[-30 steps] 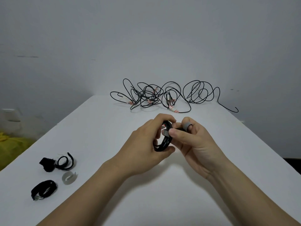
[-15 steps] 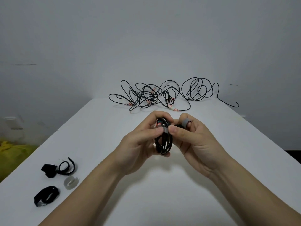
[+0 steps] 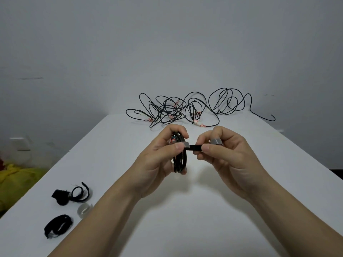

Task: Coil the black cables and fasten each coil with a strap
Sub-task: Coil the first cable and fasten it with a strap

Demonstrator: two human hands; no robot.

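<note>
Vs 0.5 s ago: hands no longer touch; right hand (image 3: 228, 160) is further right, so the black strap (image 3: 194, 147) now runs taut btwn them. Left hand (image 3: 157, 160) fingers curl round the cable coil (image 3: 181, 162), held upright above the tabletop (image 3: 185, 219). Right fingers pinch the strap. Loose cables (image 3: 185, 108) lie tangled at the far edge, spare straps (image 3: 74, 193) near left. Grey wall (image 3: 167, 43) behind; sth yellow (image 3: 16, 177) off left.

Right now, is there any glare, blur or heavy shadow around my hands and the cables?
Head view: soft, even light, no glare on the white table; only a faint shadow beneath the left hand and right hand; the coil and strap look sharp, the loose cables at the far end readable; the yellow cloth at the left edge is blurred.
</note>
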